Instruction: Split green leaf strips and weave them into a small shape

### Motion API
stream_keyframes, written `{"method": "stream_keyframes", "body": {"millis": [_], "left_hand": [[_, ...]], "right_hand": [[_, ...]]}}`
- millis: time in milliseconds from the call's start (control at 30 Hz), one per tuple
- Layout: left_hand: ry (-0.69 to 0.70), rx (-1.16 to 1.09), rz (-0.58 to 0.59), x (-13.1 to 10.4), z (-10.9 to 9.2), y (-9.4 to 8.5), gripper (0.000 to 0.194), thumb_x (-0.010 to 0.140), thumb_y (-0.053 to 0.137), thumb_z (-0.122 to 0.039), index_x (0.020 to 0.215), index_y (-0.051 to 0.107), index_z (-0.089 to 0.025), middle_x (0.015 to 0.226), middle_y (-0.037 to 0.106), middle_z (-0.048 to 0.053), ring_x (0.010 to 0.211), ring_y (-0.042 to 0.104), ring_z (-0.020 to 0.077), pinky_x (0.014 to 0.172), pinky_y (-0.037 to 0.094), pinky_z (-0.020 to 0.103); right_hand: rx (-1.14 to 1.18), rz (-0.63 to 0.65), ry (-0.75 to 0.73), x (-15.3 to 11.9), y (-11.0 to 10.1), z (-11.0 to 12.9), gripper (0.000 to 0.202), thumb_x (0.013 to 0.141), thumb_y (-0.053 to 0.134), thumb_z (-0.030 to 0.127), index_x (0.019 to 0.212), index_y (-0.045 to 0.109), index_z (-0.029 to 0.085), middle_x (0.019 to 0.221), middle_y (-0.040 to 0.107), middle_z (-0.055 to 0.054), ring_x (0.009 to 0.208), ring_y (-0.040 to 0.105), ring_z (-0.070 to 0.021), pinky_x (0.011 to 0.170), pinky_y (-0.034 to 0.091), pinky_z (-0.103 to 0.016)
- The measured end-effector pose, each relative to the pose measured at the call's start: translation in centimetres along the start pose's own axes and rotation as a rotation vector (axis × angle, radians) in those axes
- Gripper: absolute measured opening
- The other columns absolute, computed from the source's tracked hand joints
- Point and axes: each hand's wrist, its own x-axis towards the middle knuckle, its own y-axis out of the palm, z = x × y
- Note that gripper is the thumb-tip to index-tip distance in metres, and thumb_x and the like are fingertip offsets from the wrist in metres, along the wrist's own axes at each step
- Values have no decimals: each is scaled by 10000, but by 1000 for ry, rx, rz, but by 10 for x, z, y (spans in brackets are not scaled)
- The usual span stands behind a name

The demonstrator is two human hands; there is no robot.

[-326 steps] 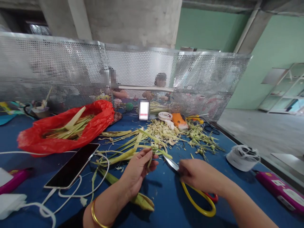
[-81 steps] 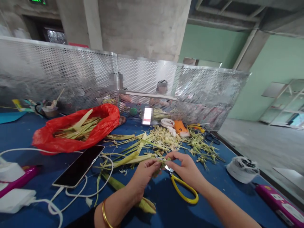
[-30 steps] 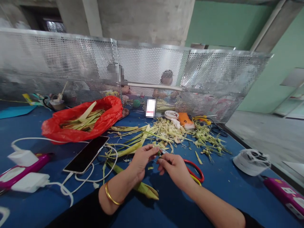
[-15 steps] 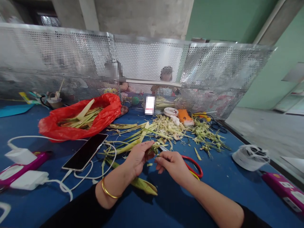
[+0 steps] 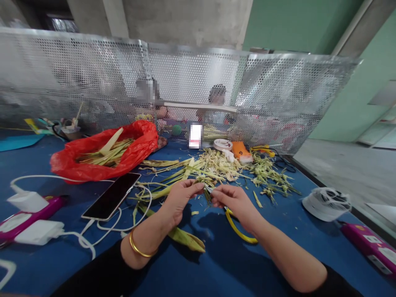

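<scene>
My left hand [image 5: 179, 200] pinches a small knotted green plant-leaf piece [image 5: 201, 180] between thumb and fingers. Close beside it, my right hand [image 5: 235, 202] is closed around the scissors [image 5: 239, 232], near the blades. Their yellow handle loop hangs below the palm, and a bit of blade shows at the fingertips, by the green piece. A broad green husk leaf [image 5: 188, 240] lies on the blue table under my left wrist. Past my hands lie long pale leaf strips [image 5: 163, 189] and a heap of shredded trimmings [image 5: 221, 164].
A red plastic bag [image 5: 102, 159] holds more leaf strips. To the left are a phone [image 5: 113, 196], white cables and a purple power strip [image 5: 57, 203]. A tape roll [image 5: 222, 144], small green knotted pieces [image 5: 270, 175] and a white spool [image 5: 326, 204] lie right. Behind stands a perforated metal screen [image 5: 192, 72].
The scissors have swung in my right hand, so the yellow loop now shows below it and the red one is hidden. My left fingers have closed over the green piece.
</scene>
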Motion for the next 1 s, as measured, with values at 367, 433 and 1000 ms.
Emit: {"method": "stream_keyframes", "body": {"millis": [367,433,1000], "left_hand": [[13,60,98,-5,1,8,211,574,792,-282,629,638,-149,615,590,-29,623,551,119,681,462,277],[24,67,112,-6,-1,8,205,567,796,-267,612,637,-144,592,578,-30,606,543,114,653,459,265],[2,9,72,-6,5,12,262,535,824,-298,614,624,-148,618,594,-23,617,556,120,686,474,272]], "right_hand": [[-327,-1,-154,2,-2,-14,200,817,543,283,640,551,189,564,536,27,557,459,-114,569,353,-239],[-414,-3,-174,3,-6,-13,196,829,520,269,647,534,196,562,515,31,547,435,-115,543,330,-235],[-10,51,61,0,8,-12,243,724,641,378,628,554,171,567,596,15,543,553,-103,545,431,-229]]}}
